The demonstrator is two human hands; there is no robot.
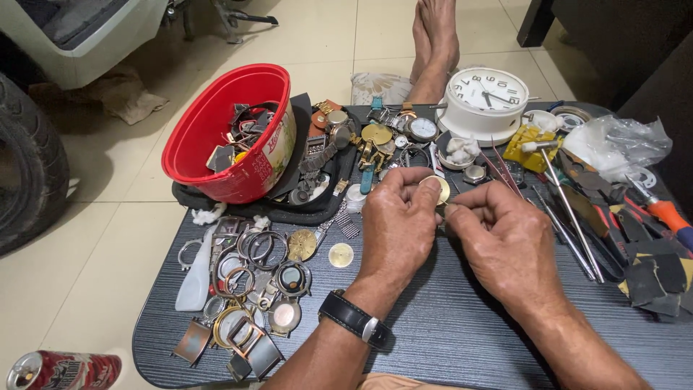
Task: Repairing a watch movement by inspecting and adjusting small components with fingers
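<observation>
Gold dial (439,189) pinched in left hand (399,222) fingertips, mostly hidden; right hand (505,238) closes alongside, its grasp not discernible. Table (447,325) beneath.

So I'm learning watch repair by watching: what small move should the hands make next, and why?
Probably steady the small gold disc in the left hand while the right hand works its edge: both sets of fingertips meet right at it, above the dark table. What the right fingers pinch is too small to tell.

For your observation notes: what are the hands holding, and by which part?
The left hand pinches a small round gold watch dial by its edge; the right hand touches it.
</observation>
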